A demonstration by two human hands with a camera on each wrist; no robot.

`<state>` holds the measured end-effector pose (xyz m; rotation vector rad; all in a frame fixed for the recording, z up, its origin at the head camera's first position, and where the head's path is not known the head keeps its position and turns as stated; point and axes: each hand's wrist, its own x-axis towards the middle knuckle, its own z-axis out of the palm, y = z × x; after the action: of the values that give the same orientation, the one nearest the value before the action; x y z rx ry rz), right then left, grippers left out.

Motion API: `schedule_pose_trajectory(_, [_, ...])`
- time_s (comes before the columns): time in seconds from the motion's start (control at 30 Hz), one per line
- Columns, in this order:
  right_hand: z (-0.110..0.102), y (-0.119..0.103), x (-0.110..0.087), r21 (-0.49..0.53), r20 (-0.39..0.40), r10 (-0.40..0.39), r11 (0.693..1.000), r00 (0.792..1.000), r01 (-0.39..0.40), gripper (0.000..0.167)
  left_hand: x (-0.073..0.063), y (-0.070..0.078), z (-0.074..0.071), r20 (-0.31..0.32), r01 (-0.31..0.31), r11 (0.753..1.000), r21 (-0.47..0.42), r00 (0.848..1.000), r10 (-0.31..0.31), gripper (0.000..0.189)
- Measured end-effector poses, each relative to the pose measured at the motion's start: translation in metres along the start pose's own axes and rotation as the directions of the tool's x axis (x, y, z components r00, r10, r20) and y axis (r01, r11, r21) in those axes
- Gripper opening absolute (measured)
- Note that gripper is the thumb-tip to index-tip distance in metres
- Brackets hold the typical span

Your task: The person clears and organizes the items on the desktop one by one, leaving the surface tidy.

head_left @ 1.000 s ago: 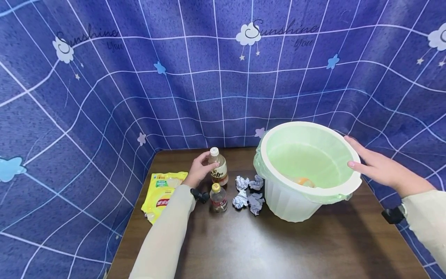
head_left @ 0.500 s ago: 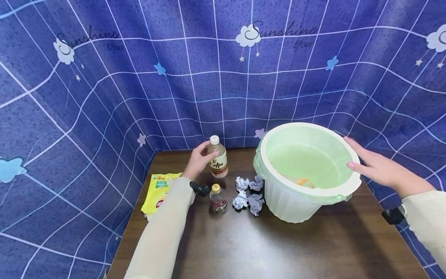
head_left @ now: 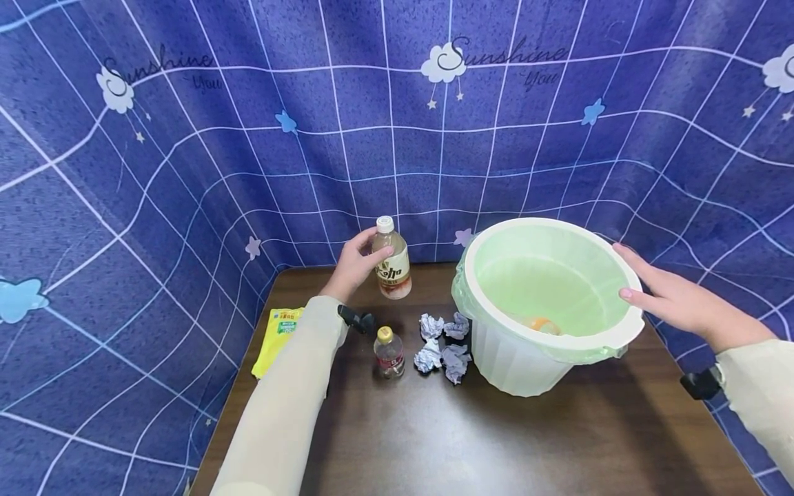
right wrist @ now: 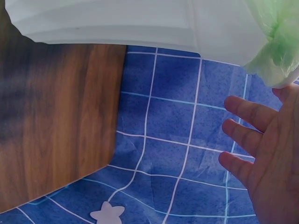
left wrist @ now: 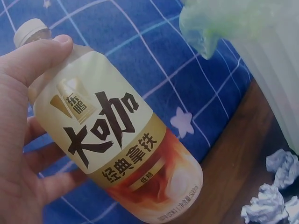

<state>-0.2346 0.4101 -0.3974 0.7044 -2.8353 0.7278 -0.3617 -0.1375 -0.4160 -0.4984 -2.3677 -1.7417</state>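
My left hand [head_left: 356, 265] grips a coffee drink bottle [head_left: 393, 267] with a white cap and cream-and-brown label, thumb across its upper part. The bottle is held above the table's back edge, tilted in the left wrist view. My right hand [head_left: 673, 296] rests at the right rim of a white trash bin [head_left: 511, 362]; in the right wrist view its fingers [right wrist: 250, 109] are spread and fairly straight. A light green bag [head_left: 462, 293] lines the bin, with a partly hidden orange-and-clear item [head_left: 542, 324] inside.
A small clear bottle [head_left: 389, 355] with a yellow cap stands upright on the brown table [head_left: 434, 441]. Several crumpled paper balls [head_left: 428, 356] lie between it and the bin. A yellow packet [head_left: 276, 334] is partly covered by my left sleeve. A blue patterned curtain [head_left: 347, 165] hangs behind.
My left hand has raised the coffee drink bottle off the table, upward in the head view. The left forearm now covers more of the yellow packet. The right hand and bin have stayed put.
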Motion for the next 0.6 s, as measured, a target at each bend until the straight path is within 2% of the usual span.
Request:
schedule_pose_trajectory(0.17, [0.0, 0.0, -0.002, -0.01, 0.006, 0.008, 1.0, 1.0, -0.008, 0.081, 0.008, 0.016, 0.001, 0.021, -0.027, 1.0, -0.004, 0.999, 0.028, 0.051])
schedule_pose_trajectory(0.23, [0.0, 0.0, -0.002, -0.017, 0.009, 0.01, 1.0, 1.0, -0.01, 0.08, 0.016, 0.013, 0.002, 0.024, -0.034, 0.999, -0.005, 0.999, 0.034, 0.053])
schedule_pose_trajectory(0.6, [-0.002, 0.002, -0.003, -0.024, 0.03, 0.031, 0.999, 0.999, -0.03, 0.08, 0.032, 0.063, 0.008, 0.042, -0.051, 0.998, -0.025, 0.998, 0.052, 0.051])
